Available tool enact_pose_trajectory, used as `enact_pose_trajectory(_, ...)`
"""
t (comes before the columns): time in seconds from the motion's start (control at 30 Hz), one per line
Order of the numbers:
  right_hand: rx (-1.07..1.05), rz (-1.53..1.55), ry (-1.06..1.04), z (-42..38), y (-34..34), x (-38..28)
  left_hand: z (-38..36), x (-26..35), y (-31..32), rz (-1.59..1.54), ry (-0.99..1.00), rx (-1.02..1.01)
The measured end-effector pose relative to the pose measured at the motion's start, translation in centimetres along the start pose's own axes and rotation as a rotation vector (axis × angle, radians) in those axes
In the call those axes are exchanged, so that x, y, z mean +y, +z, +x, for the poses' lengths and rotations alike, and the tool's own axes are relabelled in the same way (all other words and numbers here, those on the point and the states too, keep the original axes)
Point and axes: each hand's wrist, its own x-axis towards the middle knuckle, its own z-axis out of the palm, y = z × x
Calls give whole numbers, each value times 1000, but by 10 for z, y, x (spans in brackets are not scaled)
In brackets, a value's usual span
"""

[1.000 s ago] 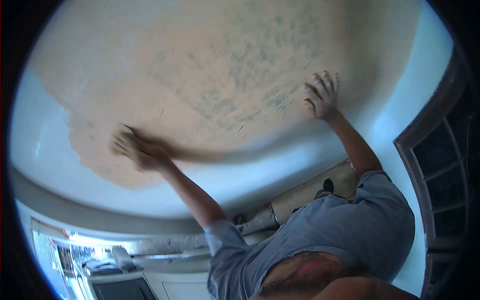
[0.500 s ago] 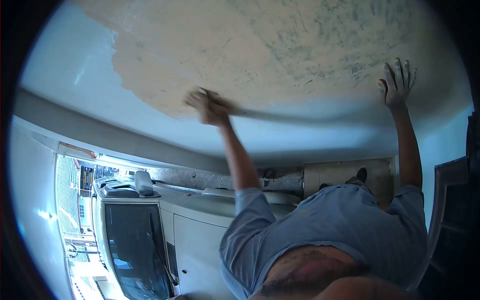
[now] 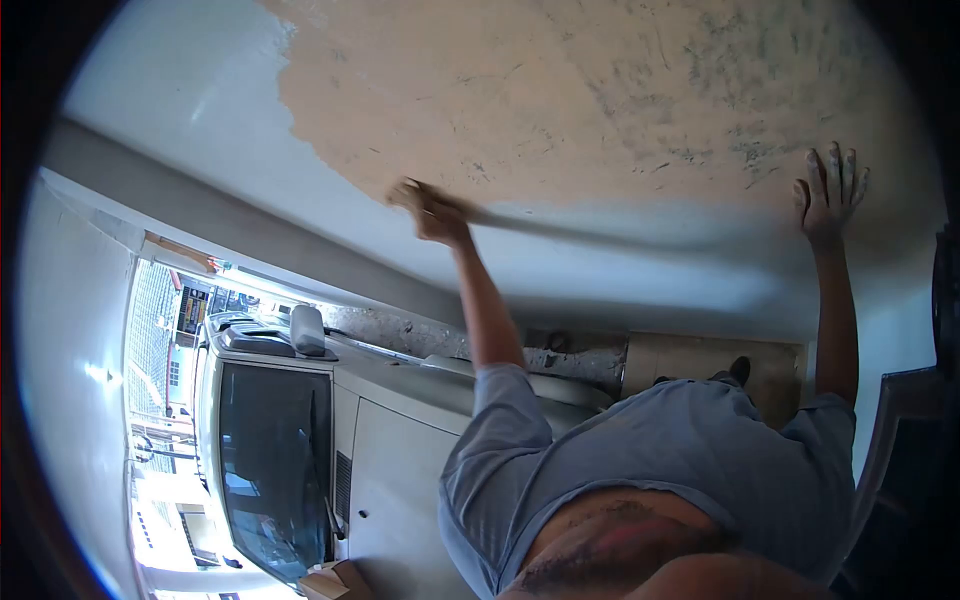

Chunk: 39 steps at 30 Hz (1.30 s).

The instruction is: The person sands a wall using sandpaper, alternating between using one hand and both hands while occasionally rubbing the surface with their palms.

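Observation:
My left hand (image 3: 436,212), blurred by motion, is closed around a flat brown sandpaper-like piece (image 3: 447,203). Its exact kind is hard to make out. That hand is at the lower left border of a beige filler patch (image 3: 480,110) on the pale wall (image 3: 600,235). The patch has dark scuffs and streaks, thickest toward the upper right. Farther right, my right hand (image 3: 828,200) lies flat on the wall beside the patch, fingers spread and holding nothing. Pale dust coats its fingers.
A light-coloured van (image 3: 400,470) with a dark windscreen (image 3: 275,470) stands close at the left, sideways in the picture. A cardboard box (image 3: 335,580) shows at the bottom edge. A dark-framed object (image 3: 905,420) is at the right. A shoe (image 3: 740,370) shows on the floor below.
The view has shifted, so the wall and van sit farther right in the picture. Against the wall, my left hand has moved left toward the patch's border. My right hand stays flat there.

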Motion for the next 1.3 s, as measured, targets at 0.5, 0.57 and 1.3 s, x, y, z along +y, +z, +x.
enact_pose_trajectory(0.5, 11, -14, -8, 2, -1, -2, -70, 59, 8, -48, 40, -66)
enact_pose_trajectory(0.57, 2, -17, -1, 4, -1, -6, -4, 79, 17, -122, 46, -21)
enact_pose_trajectory(1.3, -70, -70, -62, -9, 0, 3, 342, 298, 89, -165, 253, -86)
